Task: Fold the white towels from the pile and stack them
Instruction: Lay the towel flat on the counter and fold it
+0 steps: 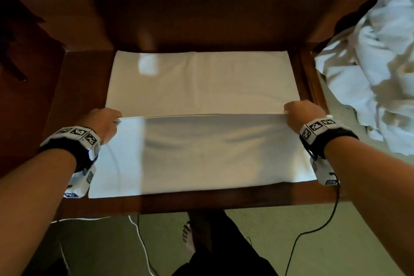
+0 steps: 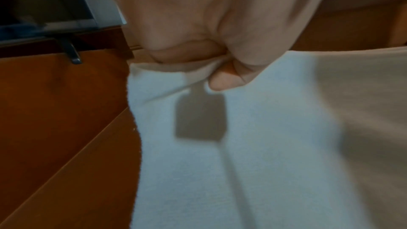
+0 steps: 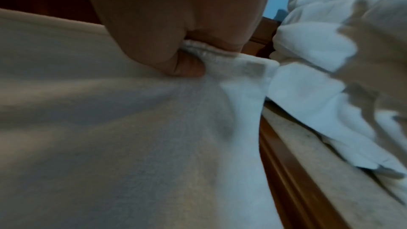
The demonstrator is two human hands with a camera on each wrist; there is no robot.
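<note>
Pinching the near hem at both ends, I had the towel (image 1: pixel 201 87) held taut between my two grips. My left hand (image 1: pixel 102 122) had thumb and curled fingers clamped on the left corner, and the left wrist view showed the thumb (image 2: pixel 229 77) pressed down over a bunched fold of hem. My right hand (image 1: pixel 301 115) held the opposite corner the same way, the stitched edge gathered under the thumb (image 3: pixel 187 68) in the right wrist view. Both grips were closed on cloth, neither was free.

Between the grips the raised edge ran as a straight line, which I judged was the point of holding both corners: an even pull keeps the fold square. Beyond that line the far half of the towel lay flat on the surface (image 1: pixel 85 78); on my side of it the lifted half sloped down to the near edge of the wood. I judged this to be the first fold, partway through, with the hem meant to go over to the far edge.

Outward to the right of my right grip, the pile (image 1: pixel 376 63) of unfolded white towels lay heaped, close enough to reach. I saw no finished stack anywhere in view, so I judged the task was early.
</note>
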